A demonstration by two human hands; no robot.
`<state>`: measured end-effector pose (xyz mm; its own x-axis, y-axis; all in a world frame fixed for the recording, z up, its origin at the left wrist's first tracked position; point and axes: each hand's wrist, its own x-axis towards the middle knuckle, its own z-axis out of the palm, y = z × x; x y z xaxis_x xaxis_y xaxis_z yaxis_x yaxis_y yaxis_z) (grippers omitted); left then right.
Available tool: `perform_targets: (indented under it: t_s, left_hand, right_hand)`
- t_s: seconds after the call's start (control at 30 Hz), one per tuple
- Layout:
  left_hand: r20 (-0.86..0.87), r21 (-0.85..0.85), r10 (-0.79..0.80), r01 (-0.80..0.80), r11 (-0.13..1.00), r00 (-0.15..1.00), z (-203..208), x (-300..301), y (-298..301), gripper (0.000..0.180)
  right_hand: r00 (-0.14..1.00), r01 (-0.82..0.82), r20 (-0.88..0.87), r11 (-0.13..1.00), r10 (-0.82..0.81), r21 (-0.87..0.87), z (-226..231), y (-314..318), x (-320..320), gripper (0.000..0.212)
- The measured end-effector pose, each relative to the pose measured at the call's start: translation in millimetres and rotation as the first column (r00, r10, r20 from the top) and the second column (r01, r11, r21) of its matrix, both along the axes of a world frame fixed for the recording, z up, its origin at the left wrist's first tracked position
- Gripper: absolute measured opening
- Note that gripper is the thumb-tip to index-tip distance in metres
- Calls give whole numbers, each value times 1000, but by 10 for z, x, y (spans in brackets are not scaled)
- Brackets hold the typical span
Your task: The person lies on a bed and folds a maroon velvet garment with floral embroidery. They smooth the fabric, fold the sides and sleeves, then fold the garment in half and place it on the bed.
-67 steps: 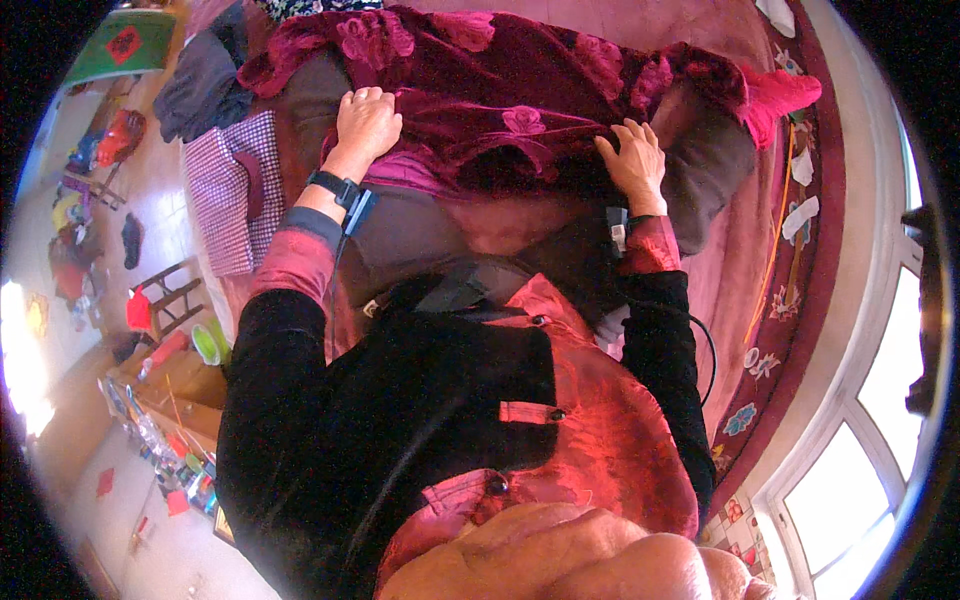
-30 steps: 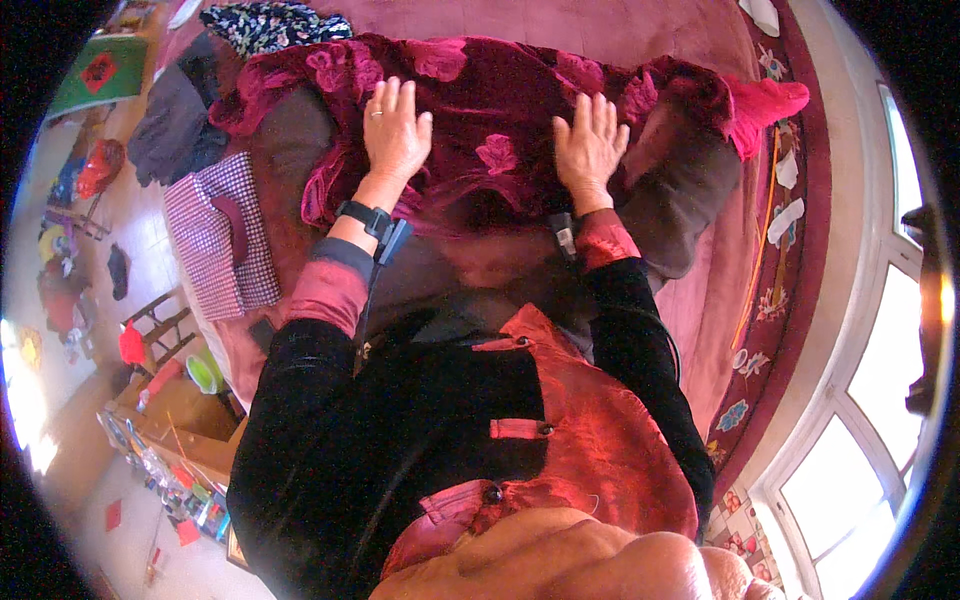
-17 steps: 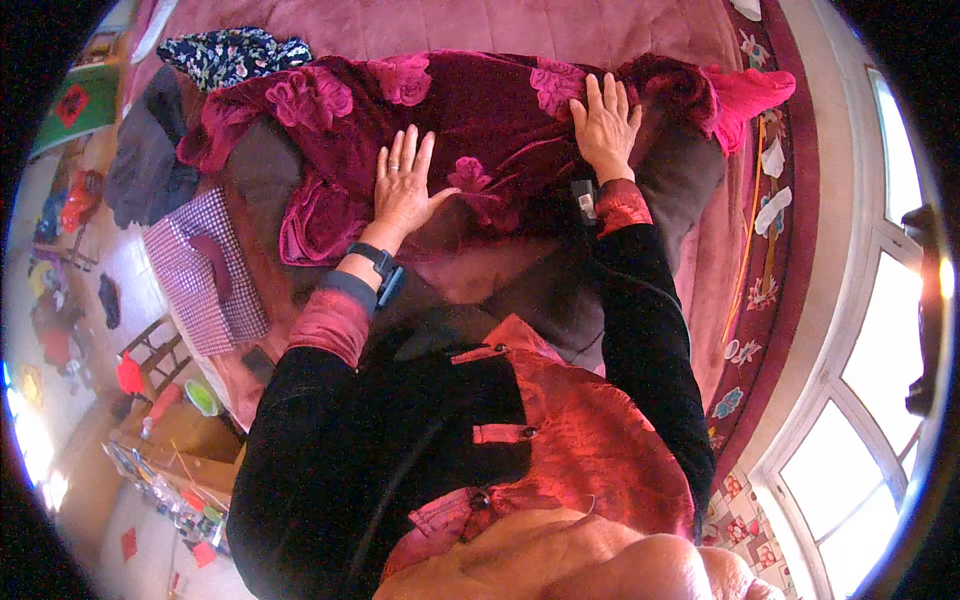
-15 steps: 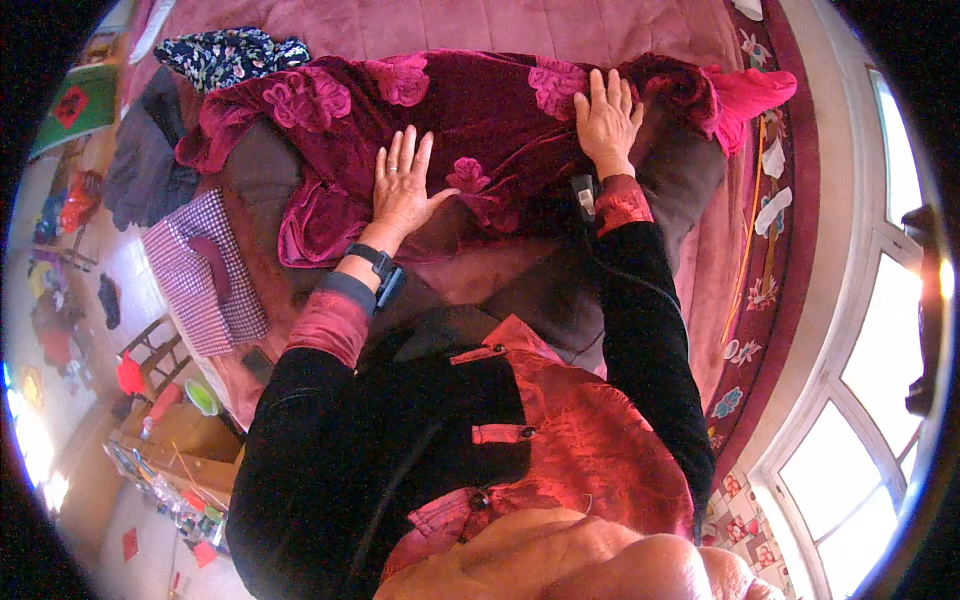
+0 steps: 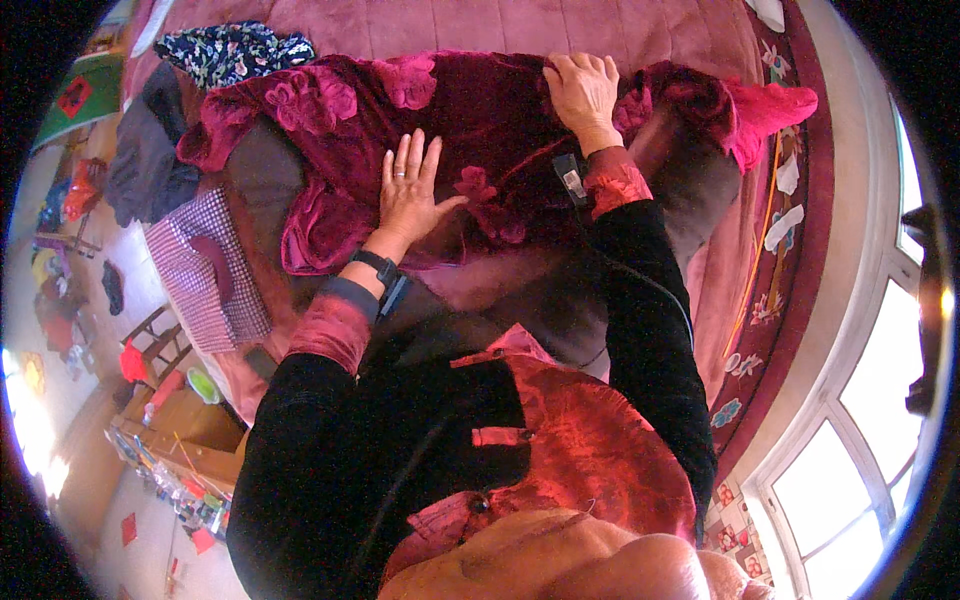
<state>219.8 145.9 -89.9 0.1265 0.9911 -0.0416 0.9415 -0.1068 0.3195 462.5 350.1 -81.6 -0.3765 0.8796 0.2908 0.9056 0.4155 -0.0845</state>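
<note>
Fingers (image 5: 416, 152) of the left hand (image 5: 405, 207) extended and spread, grasping nothing; those of the right hand (image 5: 584, 100) bent, any grip indeterminable. Pink bedspread (image 5: 560, 25) below. Burgundy velvet garment (image 5: 490, 110), pink-flowered, spread on it before the person, beneath both hands. Left: checked cloth (image 5: 180, 255); farther off, dark gray garment (image 5: 150, 160); then floral cloth (image 5: 235, 52).

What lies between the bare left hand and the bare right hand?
In the head view, dark magenta velvet cloth spans between the left hand and the right hand, with a pink flower motif nearer the left one.
</note>
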Motion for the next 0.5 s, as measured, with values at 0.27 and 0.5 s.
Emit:
perform_targets:
  t_s: [0.27,0.5]
  left_hand:
    - [29,-4,4,-4,1000,1000,-17,-18,15,108]
    - [-3,-111,10,-10,994,1000,-56,-8,19,107]
  right_hand:
    - [993,118,24,993,-118,14,-70,183,-98,25]
    - [994,-95,-62,991,89,-97,-6,-434,-451,59]
